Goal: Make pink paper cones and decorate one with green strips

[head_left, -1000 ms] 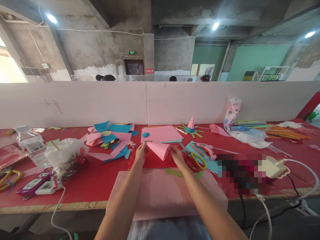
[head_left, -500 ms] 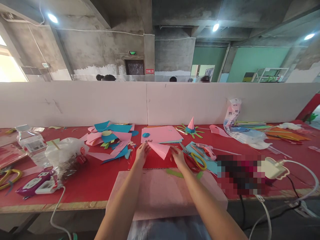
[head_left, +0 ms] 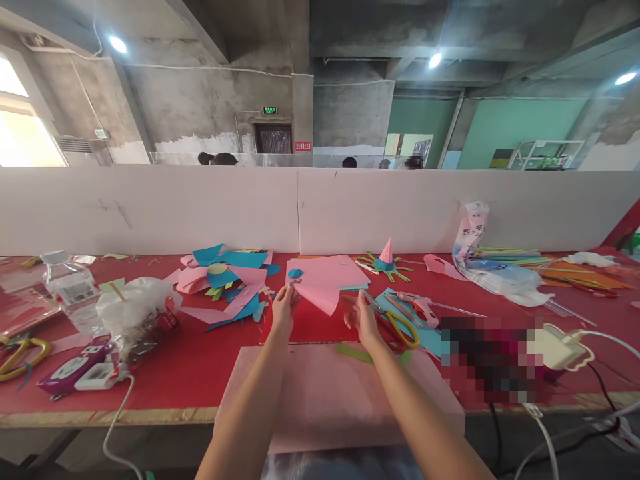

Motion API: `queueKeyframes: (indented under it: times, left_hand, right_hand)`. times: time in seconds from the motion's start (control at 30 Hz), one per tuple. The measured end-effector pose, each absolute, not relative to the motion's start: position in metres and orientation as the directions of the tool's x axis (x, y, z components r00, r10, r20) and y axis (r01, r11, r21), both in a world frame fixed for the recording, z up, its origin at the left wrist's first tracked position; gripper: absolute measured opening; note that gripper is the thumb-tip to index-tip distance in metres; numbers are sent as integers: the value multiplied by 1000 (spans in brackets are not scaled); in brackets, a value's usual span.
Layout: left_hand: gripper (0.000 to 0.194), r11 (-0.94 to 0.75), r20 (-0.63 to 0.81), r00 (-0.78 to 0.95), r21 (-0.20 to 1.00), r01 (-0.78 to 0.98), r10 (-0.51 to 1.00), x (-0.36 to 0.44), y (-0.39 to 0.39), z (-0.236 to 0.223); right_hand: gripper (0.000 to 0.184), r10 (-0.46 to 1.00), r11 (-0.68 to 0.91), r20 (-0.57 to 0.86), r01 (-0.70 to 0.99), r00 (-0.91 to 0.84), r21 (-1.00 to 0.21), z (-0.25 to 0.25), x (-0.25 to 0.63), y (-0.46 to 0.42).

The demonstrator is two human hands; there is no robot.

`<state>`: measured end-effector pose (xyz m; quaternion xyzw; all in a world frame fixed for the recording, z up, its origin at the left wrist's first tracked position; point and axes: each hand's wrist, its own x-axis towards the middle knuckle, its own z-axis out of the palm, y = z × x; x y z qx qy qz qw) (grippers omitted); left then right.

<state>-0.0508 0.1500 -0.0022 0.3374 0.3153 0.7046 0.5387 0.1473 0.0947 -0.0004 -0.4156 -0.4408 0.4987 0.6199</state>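
Note:
A piece of pink paper (head_left: 323,295), curved and coming to a point at its left end, is pinched there by my left hand (head_left: 284,310). My right hand (head_left: 363,318) is just right of the paper, apart from it, with fingers loosely bent and nothing visible in them. Behind the held piece lies a stack of pink sheets (head_left: 335,269) with a small blue paper disc (head_left: 295,273) on it. A pink paper cone on a blue base (head_left: 385,255) with green strips fanned around it stands beyond my right hand.
Yellow-handled scissors (head_left: 403,330) and a pink glue gun (head_left: 423,309) lie right of my right hand. Pink and blue paper scraps (head_left: 235,283) pile up on the left, near a plastic bottle (head_left: 73,290). A white partition (head_left: 225,210) runs along the back.
My right hand has let go of the pink paper and drawn slightly away to the right. The paper has opened out wider, its left end still in my left hand.

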Motion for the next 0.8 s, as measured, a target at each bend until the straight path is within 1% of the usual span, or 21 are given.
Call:
queueKeyframes:
  times: [0.07,0.13,0.23,0.3,0.37,0.4,0.5,0.63,0.7,0.77,0.8]
  left_hand:
    - [38,-240,167,-184,822,-516,969,-48,147,1]
    - [40,-242,195,-146,847,-474,970,-41,143,4]
    - [45,-215,225,-26,885,-412,974,-28,136,8]
    - [49,-222,278,99,897,-383,955,-19,132,9]
    - [49,-249,329,196,905,-346,924,-12,129,8]
    - [48,-264,342,216,909,-322,914,-9,128,7]
    - [42,-294,350,197,918,-266,916,-2,128,-2]
    - [37,-309,349,147,920,-239,925,3,138,-4]
    - [35,-321,351,120,923,-212,929,-1,149,8]
    - [35,-345,361,83,925,-159,929,-12,164,28]
    - [35,-378,380,34,925,-41,925,-20,173,39]
  right_hand:
    - [45,993,115,117,-289,10,-950,0,145,93]
    - [38,989,129,142,-257,-32,-958,-1,144,92]
    - [33,983,176,182,-253,1,-951,-6,144,95]
    - [31,981,191,190,-281,28,-941,-8,146,98]
    - [30,982,185,189,-283,11,-941,-10,147,99]
    - [30,982,180,189,-275,-9,-945,-10,148,100]
    - [29,984,159,175,-274,-35,-948,-10,147,101]
    - [32,990,138,121,-379,67,-915,-10,145,103]
    - [33,989,138,99,-429,113,-893,-10,146,104]
    - [32,990,128,85,-453,115,-882,-8,147,104]
    - [32,991,122,82,-462,106,-878,-6,148,103]
